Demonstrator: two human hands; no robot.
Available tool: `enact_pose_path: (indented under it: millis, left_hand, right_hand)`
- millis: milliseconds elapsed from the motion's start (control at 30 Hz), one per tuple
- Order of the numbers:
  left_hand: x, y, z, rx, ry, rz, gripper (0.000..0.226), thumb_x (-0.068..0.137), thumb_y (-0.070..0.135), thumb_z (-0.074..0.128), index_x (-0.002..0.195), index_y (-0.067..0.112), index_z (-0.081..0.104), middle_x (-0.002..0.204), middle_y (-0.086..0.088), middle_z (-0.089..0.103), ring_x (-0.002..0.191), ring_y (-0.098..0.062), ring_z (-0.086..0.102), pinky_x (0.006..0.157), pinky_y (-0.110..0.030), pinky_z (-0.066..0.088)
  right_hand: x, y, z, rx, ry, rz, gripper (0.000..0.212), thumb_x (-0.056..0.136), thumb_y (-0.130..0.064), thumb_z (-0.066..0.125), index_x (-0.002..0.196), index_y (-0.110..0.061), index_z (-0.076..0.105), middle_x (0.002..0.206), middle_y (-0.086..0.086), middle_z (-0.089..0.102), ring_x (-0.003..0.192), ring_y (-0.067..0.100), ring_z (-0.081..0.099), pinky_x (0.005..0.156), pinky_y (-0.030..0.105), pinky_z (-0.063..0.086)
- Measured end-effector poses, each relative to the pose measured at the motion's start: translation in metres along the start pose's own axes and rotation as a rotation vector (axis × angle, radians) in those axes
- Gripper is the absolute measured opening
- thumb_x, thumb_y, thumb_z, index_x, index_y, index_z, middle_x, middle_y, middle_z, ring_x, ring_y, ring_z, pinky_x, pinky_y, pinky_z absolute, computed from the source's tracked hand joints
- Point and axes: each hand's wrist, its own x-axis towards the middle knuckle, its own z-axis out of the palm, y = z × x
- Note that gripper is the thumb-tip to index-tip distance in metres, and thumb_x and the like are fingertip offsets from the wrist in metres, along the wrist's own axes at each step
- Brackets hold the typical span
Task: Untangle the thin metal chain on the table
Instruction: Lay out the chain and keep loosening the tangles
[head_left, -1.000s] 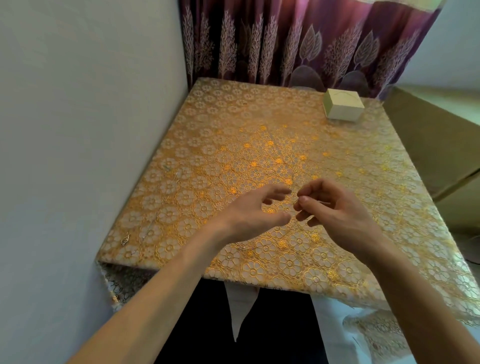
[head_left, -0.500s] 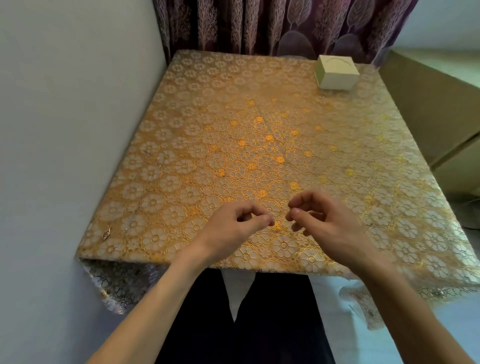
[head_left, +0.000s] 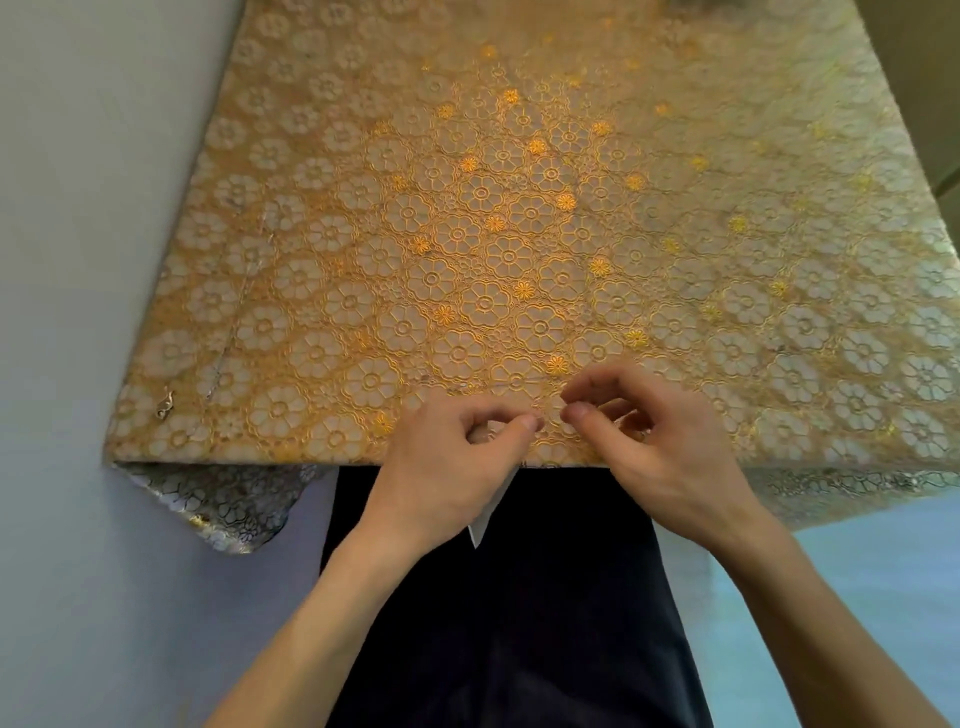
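Note:
My left hand and my right hand hover close together over the front edge of the table, which wears a gold floral cloth. On each hand the thumb and forefinger are pinched, with the fingertips a few centimetres apart. The thin metal chain shows only as a faint fine strand on the cloth just beyond my left fingers, running towards the pinch. Against the pattern it is too thin to follow between the fingertips.
A grey wall runs tight along the table's left side. A small shiny metal piece lies at the front left corner, with a thin line leading away from it. The cloth hangs over the front edge above my dark clothing.
Both hands have come down and towards me, from above mid-table to the front edge. My view has tilted down, so the small box and the curtain have left the frame.

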Motion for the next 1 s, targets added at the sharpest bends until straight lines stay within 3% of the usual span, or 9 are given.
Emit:
enact_pose_path:
  millis: [67, 167, 267, 367, 433, 533, 667, 767, 1000]
  left_hand:
    - [-0.01, -0.003, 0.005, 0.047, 0.058, -0.023, 0.015, 0.09, 0.044, 0.066, 0.087, 0.036, 0.078, 0.049, 0.003, 0.049, 0.051, -0.014, 0.047, 0.059, -0.035, 0.044]
    - [-0.022, -0.01, 0.013, 0.013, 0.111, -0.07, 0.012, 0.09, 0.04, 0.067, 0.086, 0.038, 0.078, 0.046, 0.01, 0.047, 0.048, -0.008, 0.04, 0.051, -0.025, 0.035]
    - [-0.027, -0.017, 0.015, -0.037, 0.141, -0.109, 0.012, 0.091, 0.037, 0.068, 0.086, 0.037, 0.079, 0.047, 0.014, 0.051, 0.049, -0.006, 0.041, 0.052, -0.016, 0.032]
    - [-0.024, -0.023, 0.014, -0.104, 0.179, -0.127, 0.009, 0.086, 0.044, 0.068, 0.086, 0.045, 0.077, 0.072, -0.009, 0.07, 0.071, -0.028, 0.061, 0.065, -0.038, 0.05]
    - [-0.022, -0.024, 0.015, -0.146, 0.208, -0.126, 0.009, 0.088, 0.038, 0.072, 0.083, 0.042, 0.078, 0.058, -0.007, 0.062, 0.061, -0.03, 0.053, 0.06, -0.038, 0.046]
    - [-0.023, -0.027, 0.017, -0.16, 0.233, -0.132, 0.013, 0.09, 0.029, 0.072, 0.081, 0.037, 0.079, 0.045, 0.01, 0.028, 0.048, -0.009, 0.026, 0.052, -0.028, 0.026]
    - [-0.027, -0.03, 0.017, -0.164, 0.228, -0.124, 0.011, 0.089, 0.034, 0.073, 0.083, 0.042, 0.078, 0.051, -0.004, 0.046, 0.052, -0.019, 0.039, 0.057, -0.033, 0.035]
    - [-0.029, -0.031, 0.017, -0.172, 0.236, -0.116, 0.013, 0.09, 0.03, 0.073, 0.081, 0.037, 0.079, 0.047, 0.009, 0.033, 0.049, -0.006, 0.031, 0.052, -0.023, 0.028]
    - [-0.032, -0.028, 0.015, -0.127, 0.231, -0.108, 0.01, 0.089, 0.031, 0.071, 0.082, 0.033, 0.078, 0.047, 0.01, 0.03, 0.047, -0.007, 0.031, 0.048, -0.016, 0.025]
  right_hand:
    - [-0.002, 0.002, 0.003, -0.009, -0.012, -0.019, 0.015, 0.09, -0.01, 0.072, 0.094, -0.024, 0.07, 0.087, -0.016, 0.07, 0.071, 0.011, 0.062, 0.059, 0.014, 0.044]
    - [-0.006, 0.004, 0.008, 0.049, -0.019, -0.013, 0.013, 0.089, -0.009, 0.072, 0.093, -0.021, 0.069, 0.086, -0.013, 0.071, 0.069, 0.011, 0.063, 0.06, 0.014, 0.045]
    - [-0.008, 0.007, 0.013, 0.117, -0.008, 0.038, 0.011, 0.09, -0.014, 0.073, 0.095, -0.023, 0.067, 0.086, -0.008, 0.075, 0.077, 0.014, 0.069, 0.069, 0.027, 0.053]
    - [-0.007, 0.01, 0.017, 0.091, 0.001, 0.055, 0.011, 0.09, -0.018, 0.072, 0.095, -0.025, 0.067, 0.086, -0.011, 0.074, 0.077, 0.013, 0.068, 0.07, 0.029, 0.053]
    - [-0.006, 0.012, 0.021, 0.014, 0.008, 0.019, 0.011, 0.089, -0.015, 0.073, 0.094, -0.024, 0.068, 0.083, -0.018, 0.069, 0.072, 0.011, 0.063, 0.064, 0.017, 0.046]
    - [-0.008, 0.016, 0.025, -0.118, 0.063, -0.048, 0.01, 0.088, -0.015, 0.075, 0.094, -0.022, 0.071, 0.09, -0.015, 0.063, 0.072, 0.013, 0.06, 0.067, 0.008, 0.038]
    - [-0.017, 0.013, 0.03, -0.113, 0.153, -0.089, 0.01, 0.087, -0.016, 0.077, 0.096, -0.02, 0.074, 0.09, -0.008, 0.065, 0.07, 0.014, 0.058, 0.067, 0.008, 0.039]
    - [-0.025, 0.008, 0.034, -0.112, 0.168, -0.136, 0.008, 0.086, -0.015, 0.079, 0.093, -0.018, 0.076, 0.084, -0.008, 0.068, 0.068, 0.011, 0.058, 0.067, 0.008, 0.039]
    - [-0.028, 0.004, 0.043, -0.097, 0.111, -0.117, 0.004, 0.087, -0.015, 0.077, 0.09, -0.017, 0.076, 0.085, -0.01, 0.068, 0.069, 0.008, 0.06, 0.066, 0.008, 0.041]
